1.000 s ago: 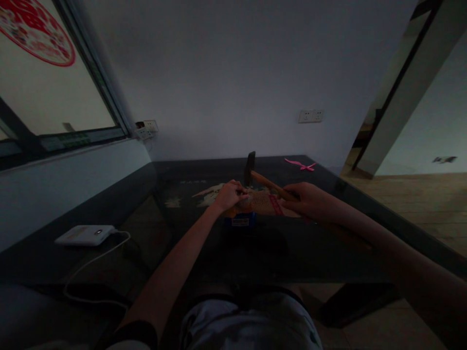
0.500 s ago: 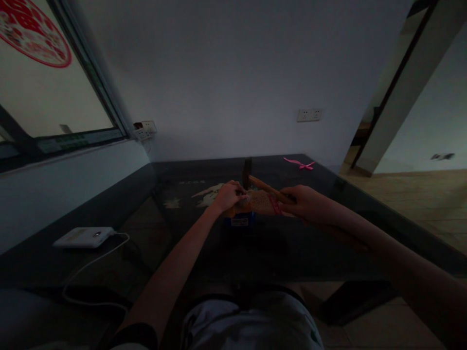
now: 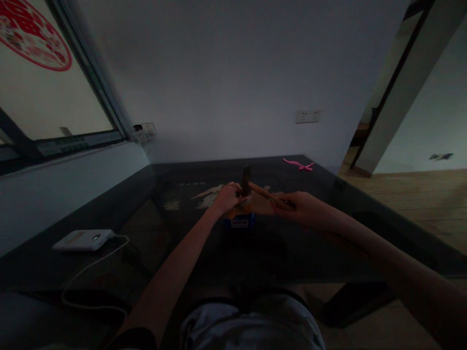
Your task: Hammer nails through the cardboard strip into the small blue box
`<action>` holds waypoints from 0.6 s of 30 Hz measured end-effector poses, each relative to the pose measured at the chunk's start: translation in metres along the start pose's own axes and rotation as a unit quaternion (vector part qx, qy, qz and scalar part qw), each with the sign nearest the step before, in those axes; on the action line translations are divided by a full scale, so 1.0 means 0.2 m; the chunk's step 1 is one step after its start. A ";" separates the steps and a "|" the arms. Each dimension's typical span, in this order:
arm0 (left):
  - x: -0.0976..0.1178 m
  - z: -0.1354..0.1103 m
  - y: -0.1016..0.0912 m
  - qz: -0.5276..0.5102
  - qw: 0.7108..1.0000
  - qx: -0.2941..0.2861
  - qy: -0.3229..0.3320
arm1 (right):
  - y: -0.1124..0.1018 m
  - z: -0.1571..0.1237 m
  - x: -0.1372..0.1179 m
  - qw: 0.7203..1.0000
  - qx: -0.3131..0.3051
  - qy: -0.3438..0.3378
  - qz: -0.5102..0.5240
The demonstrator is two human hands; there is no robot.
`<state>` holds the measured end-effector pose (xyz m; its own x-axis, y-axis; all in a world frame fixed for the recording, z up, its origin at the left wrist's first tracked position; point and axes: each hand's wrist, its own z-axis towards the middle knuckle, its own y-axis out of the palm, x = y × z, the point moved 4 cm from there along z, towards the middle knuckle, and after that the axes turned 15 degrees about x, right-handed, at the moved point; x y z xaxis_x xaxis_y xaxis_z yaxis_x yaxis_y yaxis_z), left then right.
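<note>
My right hand (image 3: 304, 206) is closed around the wooden handle of a hammer (image 3: 245, 179). The hammer's dark head is down beside the fingertips of my left hand (image 3: 225, 198). Those left fingers are pinched together over a tan, speckled flat piece (image 3: 261, 204); whatever small thing they hold is too dark to make out. Under the piece stands a blue box or tin (image 3: 241, 222) with a pale label. Part of the piece's right end is hidden behind the hammer handle and my right hand.
A dark glossy table (image 3: 204, 257) carries all this. On its left lies a white power bank (image 3: 84, 240) with a white cable (image 3: 95, 260) running off the front edge. A pink ribbon-like strip (image 3: 301, 165) lies at the far right, near the wall.
The hammer head has come down to the left fingertips, and my right hand has lowered slightly with it. My left hand stays in nearly the same place.
</note>
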<state>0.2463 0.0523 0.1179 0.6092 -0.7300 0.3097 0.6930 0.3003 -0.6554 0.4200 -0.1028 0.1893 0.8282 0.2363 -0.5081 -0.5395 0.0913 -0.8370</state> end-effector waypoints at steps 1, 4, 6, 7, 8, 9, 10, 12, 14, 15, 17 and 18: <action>0.01 0.00 0.00 -0.002 1.000 -0.004 0.006 | -0.01 0.00 0.00 1.000 0.004 0.005 0.003; 0.03 0.00 -0.02 0.002 1.000 0.001 0.029 | -0.06 -0.02 0.01 0.999 0.023 0.020 0.022; 0.03 0.00 -0.06 0.009 0.999 0.024 0.037 | -0.09 -0.05 0.02 0.998 0.038 0.024 0.040; 0.03 0.00 -0.08 0.008 0.999 0.038 0.039 | -0.11 -0.07 0.03 0.997 0.045 0.027 0.051; 0.03 0.00 -0.11 0.003 0.998 0.049 0.040 | -0.12 -0.09 0.05 0.996 0.053 0.032 0.066; 0.02 0.00 -0.14 -0.003 0.998 0.056 0.040 | -0.12 -0.11 0.07 0.994 0.061 0.039 0.083; 0.02 -0.01 -0.17 -0.011 0.997 0.059 0.042 | -0.13 -0.13 0.09 0.992 0.069 0.046 0.100; 0.00 -0.02 -0.22 -0.024 0.997 0.062 0.041 | -0.12 -0.19 0.15 0.986 0.085 0.064 0.131; 0.00 -0.04 -0.28 -0.034 0.995 0.083 0.034 | -0.10 -0.25 0.20 0.979 0.101 0.089 0.152; 0.01 -0.06 -0.31 -0.037 0.994 0.102 0.029 | -0.09 -0.28 0.23 0.975 0.110 0.102 0.163; 0.06 -0.12 -0.36 -0.041 0.989 0.138 0.025 | -0.07 -0.34 0.27 0.966 0.130 0.134 0.181; 0.10 -0.15 -0.37 -0.044 0.988 0.144 0.028 | -0.07 -0.37 0.29 0.960 0.140 0.153 0.187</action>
<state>0.1951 -0.0028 0.1522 0.5254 -0.7916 0.3118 0.8279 0.3911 -0.4020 0.4866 -0.1622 0.1561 0.5507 0.0122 -0.8346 -0.7925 0.3215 -0.5182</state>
